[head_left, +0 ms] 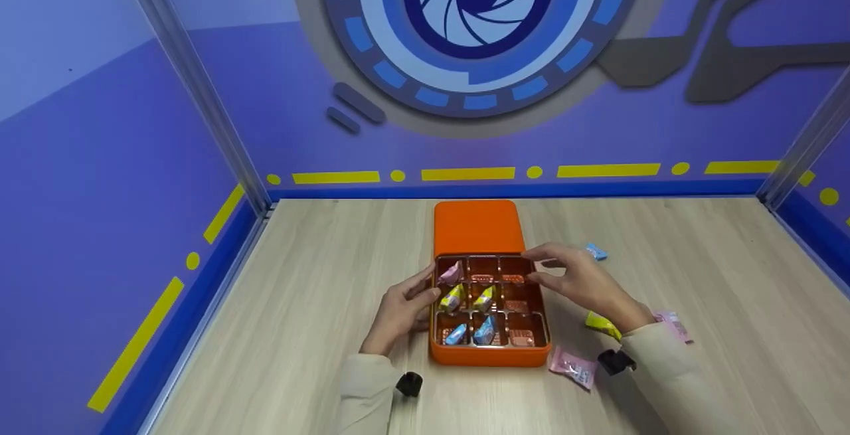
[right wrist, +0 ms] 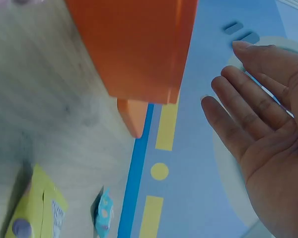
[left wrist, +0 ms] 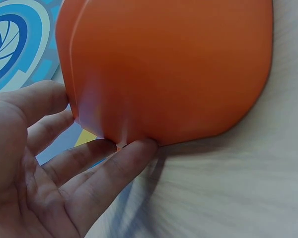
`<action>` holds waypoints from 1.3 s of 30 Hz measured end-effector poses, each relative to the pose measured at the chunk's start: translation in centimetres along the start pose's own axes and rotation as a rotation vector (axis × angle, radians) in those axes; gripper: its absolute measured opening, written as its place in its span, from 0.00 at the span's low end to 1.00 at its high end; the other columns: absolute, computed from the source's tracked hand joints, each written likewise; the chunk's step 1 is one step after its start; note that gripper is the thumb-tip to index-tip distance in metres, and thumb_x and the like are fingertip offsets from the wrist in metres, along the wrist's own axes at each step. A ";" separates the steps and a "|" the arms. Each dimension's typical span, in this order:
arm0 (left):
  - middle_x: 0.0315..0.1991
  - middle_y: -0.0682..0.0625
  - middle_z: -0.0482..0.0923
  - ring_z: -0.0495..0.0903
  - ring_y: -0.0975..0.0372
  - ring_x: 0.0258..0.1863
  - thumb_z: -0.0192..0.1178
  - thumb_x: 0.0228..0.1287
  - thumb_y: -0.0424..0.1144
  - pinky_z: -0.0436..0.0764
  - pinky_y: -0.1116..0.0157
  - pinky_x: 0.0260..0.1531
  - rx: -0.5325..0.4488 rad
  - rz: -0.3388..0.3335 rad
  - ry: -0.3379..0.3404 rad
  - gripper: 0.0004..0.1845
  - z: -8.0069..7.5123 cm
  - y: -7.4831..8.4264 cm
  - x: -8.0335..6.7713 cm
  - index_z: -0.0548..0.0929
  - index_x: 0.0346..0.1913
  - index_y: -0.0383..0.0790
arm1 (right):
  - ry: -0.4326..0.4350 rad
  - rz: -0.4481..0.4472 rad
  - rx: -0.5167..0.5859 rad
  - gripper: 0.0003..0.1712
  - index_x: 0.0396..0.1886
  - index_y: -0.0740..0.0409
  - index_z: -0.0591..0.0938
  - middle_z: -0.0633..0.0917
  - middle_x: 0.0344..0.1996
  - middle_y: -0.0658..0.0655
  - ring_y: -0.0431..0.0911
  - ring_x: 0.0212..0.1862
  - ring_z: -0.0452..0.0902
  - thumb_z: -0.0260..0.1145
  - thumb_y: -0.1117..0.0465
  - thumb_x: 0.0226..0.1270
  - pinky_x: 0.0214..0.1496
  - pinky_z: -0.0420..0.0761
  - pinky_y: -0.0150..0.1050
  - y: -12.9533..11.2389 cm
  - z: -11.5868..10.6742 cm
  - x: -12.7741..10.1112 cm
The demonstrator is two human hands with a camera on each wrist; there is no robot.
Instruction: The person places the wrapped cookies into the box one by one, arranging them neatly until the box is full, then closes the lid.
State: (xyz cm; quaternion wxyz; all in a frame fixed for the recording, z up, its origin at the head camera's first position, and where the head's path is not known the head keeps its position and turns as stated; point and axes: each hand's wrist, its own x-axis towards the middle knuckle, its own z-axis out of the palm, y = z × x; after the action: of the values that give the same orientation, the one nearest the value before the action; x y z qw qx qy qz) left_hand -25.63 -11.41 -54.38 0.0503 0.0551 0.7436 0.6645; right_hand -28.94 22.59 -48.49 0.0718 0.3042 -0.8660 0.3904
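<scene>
An orange box with a clear divided tray lies on the table, its orange lid behind it. A pink wrapped candy sits in the far-left compartment. Yellow candies occupy the left and centre of the middle row, and blue candies the left and centre of the near row. My left hand touches the box's left side with mostly straight fingers. Over the box's far-right corner hovers my right hand, its loosely extended fingers holding nothing and apart from the box.
Loose wrapped candies lie right of the box: a blue one farther back, a yellow one by the right wrist, a pink one near the box's front corner and another pink one beside the sleeve. A patterned blue wall bounds the table's back.
</scene>
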 end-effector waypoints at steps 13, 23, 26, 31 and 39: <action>0.74 0.36 0.71 0.89 0.54 0.46 0.66 0.78 0.42 0.90 0.57 0.31 -0.006 0.002 -0.006 0.30 0.1 -0.1 0.2 0.74 0.79 0.49 | 0.036 0.052 -0.066 0.21 0.60 0.62 0.87 0.88 0.56 0.60 0.60 0.58 0.84 0.75 0.72 0.68 0.61 0.82 0.59 2.1 -2.4 0.2; 0.74 0.34 0.70 0.88 0.53 0.50 0.66 0.78 0.41 0.90 0.56 0.32 -0.001 0.010 -0.003 0.30 0.0 -0.1 0.1 0.74 0.79 0.49 | 0.001 0.044 -0.085 0.21 0.61 0.62 0.87 0.87 0.57 0.61 0.62 0.59 0.83 0.75 0.71 0.69 0.59 0.83 0.61 3.7 -3.5 0.5; 0.74 0.36 0.71 0.88 0.54 0.51 0.66 0.78 0.42 0.90 0.55 0.34 0.010 0.019 -0.003 0.30 0.0 -0.1 0.0 0.74 0.79 0.49 | -0.010 0.060 -0.101 0.21 0.61 0.62 0.86 0.87 0.57 0.62 0.64 0.59 0.82 0.75 0.71 0.69 0.60 0.82 0.62 4.2 -3.7 0.5; 0.74 0.37 0.71 0.88 0.55 0.48 0.65 0.78 0.43 0.90 0.53 0.34 0.023 0.031 -0.003 0.30 0.0 0.0 -0.1 0.73 0.79 0.49 | -0.030 0.087 -0.116 0.22 0.61 0.64 0.86 0.87 0.57 0.64 0.66 0.60 0.81 0.75 0.71 0.68 0.61 0.81 0.65 5.0 -3.9 0.5; 0.75 0.34 0.70 0.86 0.53 0.55 0.66 0.78 0.43 0.90 0.55 0.34 0.016 0.018 0.018 0.29 0.1 0.1 -0.1 0.75 0.78 0.51 | -0.067 0.107 -0.153 0.22 0.60 0.67 0.85 0.86 0.57 0.67 0.67 0.60 0.80 0.73 0.74 0.67 0.61 0.80 0.66 6.1 -4.1 0.7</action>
State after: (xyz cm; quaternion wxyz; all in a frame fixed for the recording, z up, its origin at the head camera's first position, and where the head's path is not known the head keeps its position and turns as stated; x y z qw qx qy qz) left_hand -25.51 -11.32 -54.29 0.0372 0.0563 0.7488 0.6594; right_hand -33.52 28.38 -49.26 0.0447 0.2641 -0.9101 0.3161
